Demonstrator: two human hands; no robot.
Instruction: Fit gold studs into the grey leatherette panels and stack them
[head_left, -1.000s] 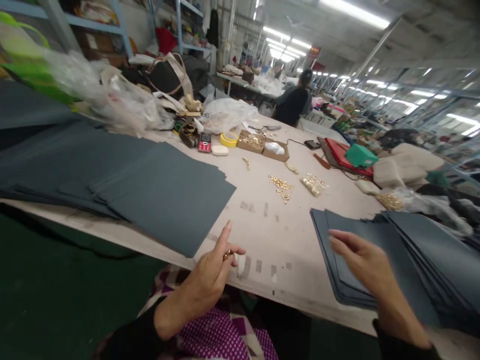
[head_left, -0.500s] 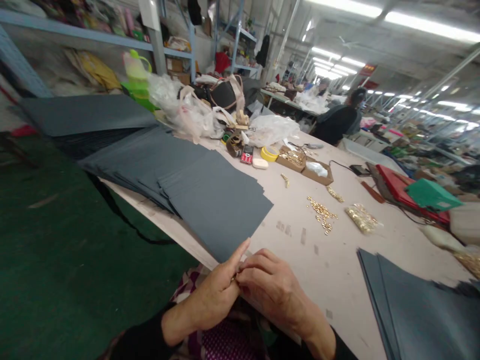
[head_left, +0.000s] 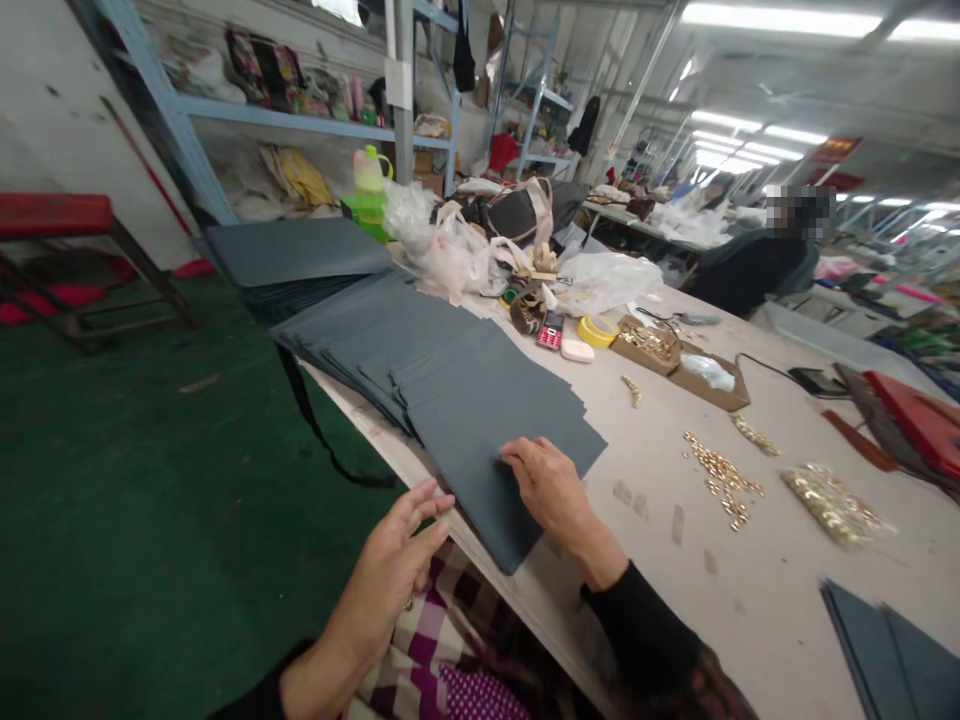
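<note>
My left hand (head_left: 394, 565) hovers at the table's front edge, just beside the stack of dark grey sheets (head_left: 480, 400). Its thumb and forefinger reach forward while the lower fingers curl in; a small gold metal piece (head_left: 409, 603) glints under the palm. Over the nearest sheets is my right hand (head_left: 553, 492), its fingertips pinched together close to the top sheet. Whatever sits in that pinch is hidden. To the right of it lie loose small gold metal pieces (head_left: 724, 475) in a scatter, with a clear bag of them (head_left: 834, 502) alongside.
Farther back are a red phone (head_left: 550, 331), yellow tape (head_left: 597, 331) and cardboard trays (head_left: 709, 385). More dark sheets (head_left: 892, 650) lie at the lower right. Plastic bags (head_left: 607, 283) pile up behind. A person (head_left: 750, 265) sits beyond the table; a red stool (head_left: 56, 215) stands left.
My right hand went from the right-hand sheets to my left hand, then onto the left stack. My left hand has drawn apart, left of it. The view has swung left.
</note>
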